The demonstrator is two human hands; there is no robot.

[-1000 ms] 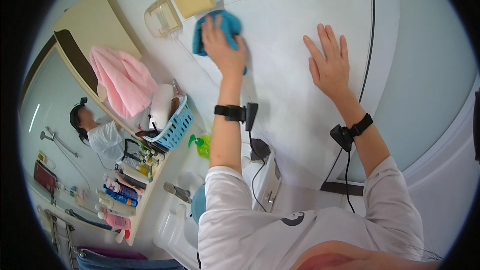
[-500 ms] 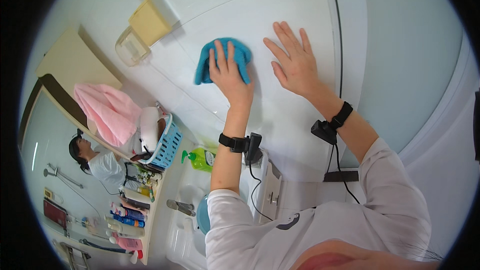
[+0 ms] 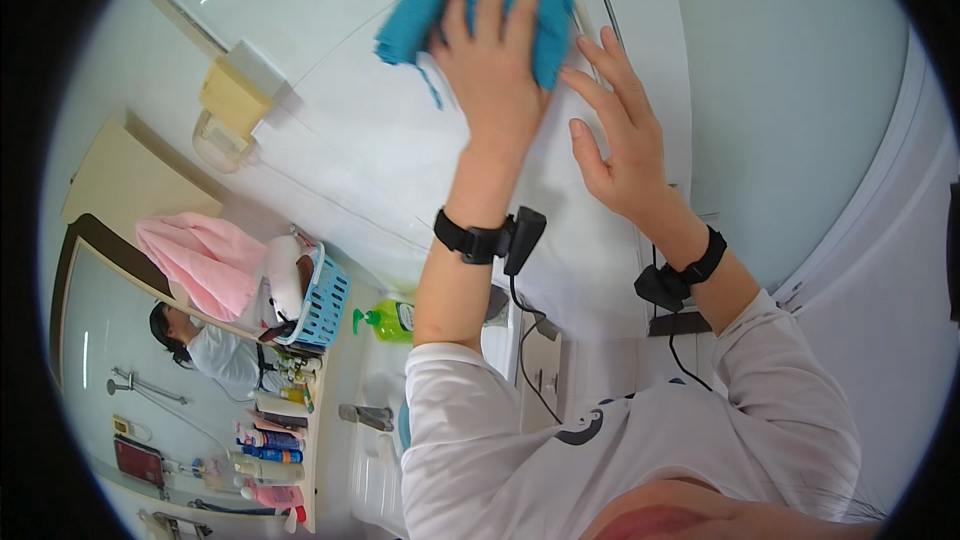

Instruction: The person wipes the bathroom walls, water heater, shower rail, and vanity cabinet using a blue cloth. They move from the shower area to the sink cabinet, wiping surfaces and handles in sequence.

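Observation:
My left hand (image 3: 492, 70) presses a blue cloth (image 3: 410, 25) against the white tiled wall (image 3: 350, 130), its fingers spread over the cloth. One edge of the cloth is folded, and a loose strip hangs below it. To the right, my right hand (image 3: 625, 145) is open with its fingers apart and nothing in it. Its fingertips are close to the right edge of the cloth, beside the dark strip along the wall's edge. Whether those fingertips touch the wall, I cannot tell.
A cream holder (image 3: 232, 98) sticks out from the wall at left. Lower down are a pink towel (image 3: 205, 258), a light blue basket (image 3: 325, 300), a green pump bottle (image 3: 388, 321), a tap (image 3: 366, 415) over a washbasin, and a mirror (image 3: 110, 340) with several bottles on its shelf.
My left hand has slid the blue cloth up and to the right along the wall. My right hand has shifted slightly right and lower in view, closer to the cloth.

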